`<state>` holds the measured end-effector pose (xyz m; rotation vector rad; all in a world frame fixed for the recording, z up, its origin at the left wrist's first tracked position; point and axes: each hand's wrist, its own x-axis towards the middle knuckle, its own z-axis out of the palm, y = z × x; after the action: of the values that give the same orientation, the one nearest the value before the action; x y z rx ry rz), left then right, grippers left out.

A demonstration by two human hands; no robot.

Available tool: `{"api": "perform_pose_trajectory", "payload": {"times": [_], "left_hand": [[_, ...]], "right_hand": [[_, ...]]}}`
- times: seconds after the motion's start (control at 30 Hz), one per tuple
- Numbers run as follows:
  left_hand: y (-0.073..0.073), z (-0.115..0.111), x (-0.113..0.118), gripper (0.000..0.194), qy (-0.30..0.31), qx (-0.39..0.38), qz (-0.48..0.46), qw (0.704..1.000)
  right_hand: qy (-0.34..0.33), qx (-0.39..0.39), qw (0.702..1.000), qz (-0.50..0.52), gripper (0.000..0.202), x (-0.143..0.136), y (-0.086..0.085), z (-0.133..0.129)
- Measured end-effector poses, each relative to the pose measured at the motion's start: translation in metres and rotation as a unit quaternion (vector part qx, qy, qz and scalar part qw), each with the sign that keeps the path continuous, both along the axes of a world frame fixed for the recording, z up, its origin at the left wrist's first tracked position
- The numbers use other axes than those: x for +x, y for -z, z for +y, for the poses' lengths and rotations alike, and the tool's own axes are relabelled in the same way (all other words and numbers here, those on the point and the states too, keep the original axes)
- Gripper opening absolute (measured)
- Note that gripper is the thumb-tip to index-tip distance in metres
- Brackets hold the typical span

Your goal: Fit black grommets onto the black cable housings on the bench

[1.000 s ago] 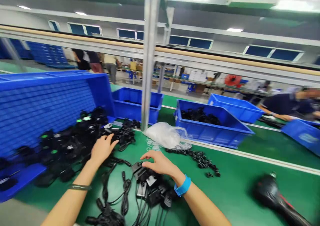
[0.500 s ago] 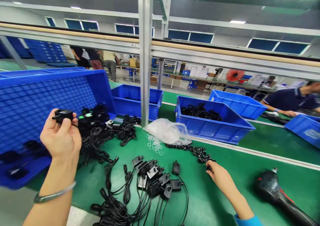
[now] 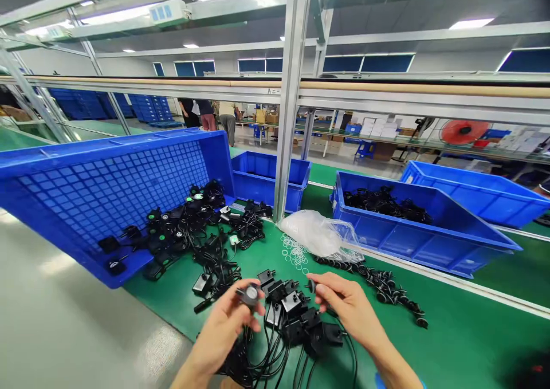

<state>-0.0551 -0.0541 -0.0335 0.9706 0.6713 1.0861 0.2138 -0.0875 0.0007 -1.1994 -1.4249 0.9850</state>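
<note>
My left hand [image 3: 221,329] grips a small black pump body [image 3: 249,293], its round pale opening facing up. To its right, my right hand [image 3: 352,306] pinches a small black round part with a short stem [image 3: 311,286]. The two parts are apart. Below and between the hands lies a pile of black box-shaped pumps [image 3: 293,302] with cables. More small black stemmed discs [image 3: 387,289] lie in a line to the right of my right hand. White rings [image 3: 294,252] are scattered beyond the pumps.
A tipped blue crate [image 3: 116,174] on the left spills cabled black units [image 3: 180,228] onto the green table [image 3: 451,343]. A clear plastic bag [image 3: 315,234] lies by a metal post [image 3: 292,108]. Blue bins [image 3: 412,246] stand behind. A blurred dark object [image 3: 533,366] is at lower right.
My right hand has left the line of stemmed discs and come left with one in its fingers. My left hand has moved in toward it with the pump body. The view has turned left.
</note>
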Motion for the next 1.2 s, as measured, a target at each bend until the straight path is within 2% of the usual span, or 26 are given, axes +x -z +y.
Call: {"api": "perform_pose_trajectory", "payload": {"times": [0.07, 0.17, 0.33, 0.4, 0.63, 0.77, 0.87, 1.03, 1.13, 1.2], "left_hand": [[0.011, -0.013, 0.007, 0.043, 0.022, 0.029, 0.074, 0.997], [0.015, -0.019, 0.008, 0.044, 0.0, 0.059, 0.13, 0.99], [0.021, -0.022, 0.003, 0.046, -0.005, 0.085, 0.158, 0.984], [0.023, -0.024, 0.002, 0.045, 0.002, 0.092, 0.159, 0.983], [0.02, -0.029, 0.002, 0.038, -0.001, 0.123, 0.2, 0.972], [0.018, -0.029, 0.001, 0.034, -0.016, 0.178, 0.266, 0.947], [0.019, -0.031, 0.001, 0.034, -0.025, 0.189, 0.292, 0.937], [0.022, -0.035, -0.002, 0.034, -0.035, 0.18, 0.311, 0.933], [0.022, -0.036, -0.005, 0.033, -0.039, 0.217, 0.322, 0.921], [0.02, -0.036, -0.006, 0.033, -0.051, 0.254, 0.331, 0.908]], "right_hand": [[-0.029, 0.027, 0.999, -0.023, 0.024, -0.024, -0.004, 0.001], [-0.03, 0.078, 0.992, -0.099, 0.01, -0.048, -0.003, -0.001], [-0.064, 0.206, 0.956, -0.199, 0.009, -0.065, 0.004, -0.006], [-0.074, 0.23, 0.943, -0.231, 0.012, -0.067, 0.007, -0.007], [-0.1, 0.228, 0.918, -0.309, 0.019, -0.067, 0.01, -0.009], [-0.071, 0.239, 0.904, -0.348, 0.026, -0.07, 0.014, -0.007], [-0.045, 0.243, 0.893, -0.375, 0.034, -0.073, 0.017, -0.005], [-0.09, 0.241, 0.886, -0.386, 0.035, -0.073, 0.016, -0.006], [-0.072, 0.252, 0.858, -0.441, 0.04, -0.075, 0.017, -0.007], [-0.061, 0.226, 0.865, -0.444, 0.043, -0.077, 0.018, -0.007]]}}
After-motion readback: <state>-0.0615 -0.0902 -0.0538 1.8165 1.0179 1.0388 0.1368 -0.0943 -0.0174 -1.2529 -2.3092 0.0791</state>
